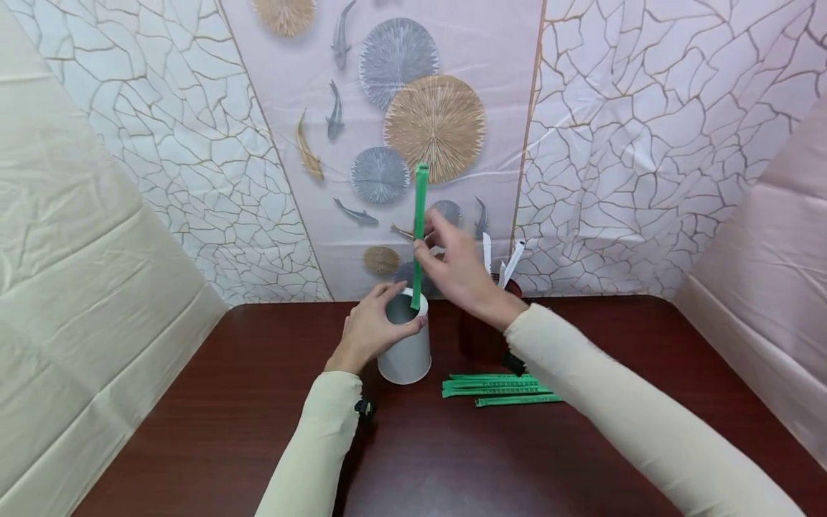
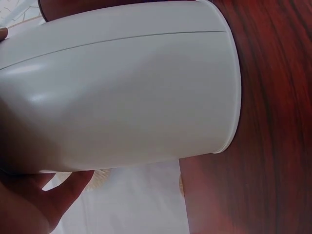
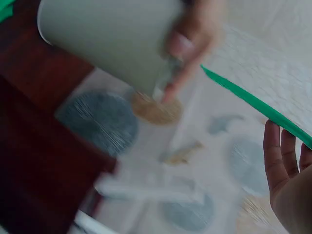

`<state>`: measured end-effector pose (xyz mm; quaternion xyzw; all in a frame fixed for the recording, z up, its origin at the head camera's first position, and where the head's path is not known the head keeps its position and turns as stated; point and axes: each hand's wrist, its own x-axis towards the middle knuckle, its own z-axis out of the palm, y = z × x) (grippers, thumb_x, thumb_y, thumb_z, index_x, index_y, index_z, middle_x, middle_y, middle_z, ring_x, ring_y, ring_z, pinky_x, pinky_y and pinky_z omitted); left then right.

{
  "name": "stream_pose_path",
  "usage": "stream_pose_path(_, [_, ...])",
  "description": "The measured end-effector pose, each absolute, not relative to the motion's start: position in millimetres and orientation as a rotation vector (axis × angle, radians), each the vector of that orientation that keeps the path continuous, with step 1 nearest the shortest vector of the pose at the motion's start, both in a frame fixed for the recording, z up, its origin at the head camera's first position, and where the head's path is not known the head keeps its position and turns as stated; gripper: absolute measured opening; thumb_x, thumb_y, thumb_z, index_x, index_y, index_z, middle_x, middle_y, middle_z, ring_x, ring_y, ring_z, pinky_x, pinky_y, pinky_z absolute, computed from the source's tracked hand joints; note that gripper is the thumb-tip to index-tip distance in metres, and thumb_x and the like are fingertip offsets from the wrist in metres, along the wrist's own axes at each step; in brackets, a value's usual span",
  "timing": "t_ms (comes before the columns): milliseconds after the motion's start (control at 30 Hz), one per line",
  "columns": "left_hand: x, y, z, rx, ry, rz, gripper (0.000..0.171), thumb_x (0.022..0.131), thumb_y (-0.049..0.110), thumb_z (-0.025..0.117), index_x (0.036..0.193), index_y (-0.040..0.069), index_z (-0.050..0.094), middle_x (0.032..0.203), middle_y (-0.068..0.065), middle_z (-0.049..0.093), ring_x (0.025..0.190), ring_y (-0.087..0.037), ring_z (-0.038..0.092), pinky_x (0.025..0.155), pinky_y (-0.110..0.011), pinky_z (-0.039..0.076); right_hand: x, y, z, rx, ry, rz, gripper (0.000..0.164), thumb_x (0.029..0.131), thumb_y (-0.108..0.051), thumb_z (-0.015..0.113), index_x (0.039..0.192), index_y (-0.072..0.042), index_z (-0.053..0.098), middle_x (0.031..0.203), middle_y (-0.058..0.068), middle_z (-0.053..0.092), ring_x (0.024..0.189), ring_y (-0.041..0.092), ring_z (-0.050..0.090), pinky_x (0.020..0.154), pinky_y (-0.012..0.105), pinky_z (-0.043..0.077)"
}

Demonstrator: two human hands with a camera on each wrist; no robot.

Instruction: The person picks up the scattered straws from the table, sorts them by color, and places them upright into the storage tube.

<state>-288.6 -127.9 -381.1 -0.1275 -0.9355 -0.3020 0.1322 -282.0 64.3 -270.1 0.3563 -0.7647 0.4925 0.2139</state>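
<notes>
My left hand (image 1: 375,327) grips a pale grey can (image 1: 405,359) near its rim, fingers and thumb on opposite sides. The can stands upright on the table, its mouth facing up. In the left wrist view the can's smooth side (image 2: 126,92) fills much of the picture. My right hand (image 1: 460,267) pinches a long, slim green stick packet (image 1: 420,205) around its middle and holds it nearly upright. Its lower end overlaps the can's mouth in the head view; in the right wrist view the packet's tip (image 3: 214,75) shows apart from the rim.
Several green stick packets (image 1: 497,388) lie on the dark red-brown table (image 1: 258,402), right of the can. Behind them stands a dark red container (image 1: 474,337) holding white stick packets (image 1: 512,262), partly hidden by my right arm. A patterned cloth (image 1: 581,179) hangs behind the table.
</notes>
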Motion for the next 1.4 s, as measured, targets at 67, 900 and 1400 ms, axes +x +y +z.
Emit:
stream_pose_path(67, [-289, -128, -383, -0.375, -2.711, -0.879, 0.084, 0.082, 0.071, 0.071, 0.155, 0.031, 0.056, 0.147, 0.010, 0.056, 0.120, -0.027, 0.065, 0.094, -0.053, 0.052, -287, 57, -286, 0.997, -2.173, 1.321, 0.011, 0.107, -0.006, 0.054, 0.116, -0.003, 0.059, 0.102, 0.011, 0.068, 0.095, 0.023, 0.070, 0.081, 0.041, 0.061])
stream_pose_path(900, [-290, -130, -380, -0.386, -2.711, -0.873, 0.082, 0.083, 0.075, 0.066, 0.155, 0.036, 0.054, 0.152, 0.008, 0.053, 0.120, -0.036, 0.065, 0.090, -0.057, 0.051, -253, 126, -303, 1.130, -2.730, 0.912, 0.014, 0.106, -0.024, 0.066, 0.108, -0.017, 0.077, 0.081, -0.009, 0.068, 0.076, 0.012, 0.065, 0.074, 0.033, 0.054])
stream_pose_path(1400, [-292, -129, -381, -0.383, -2.713, -0.846, 0.084, 0.083, 0.073, 0.066, 0.150, 0.022, 0.060, 0.148, 0.006, 0.055, 0.122, -0.033, 0.063, 0.093, -0.057, 0.051, -273, 243, -378, 1.100, -3.150, 0.898, 0.008, 0.102, -0.015, 0.070, 0.105, -0.009, 0.073, 0.091, -0.005, 0.069, 0.079, 0.009, 0.057, 0.072, 0.026, 0.049])
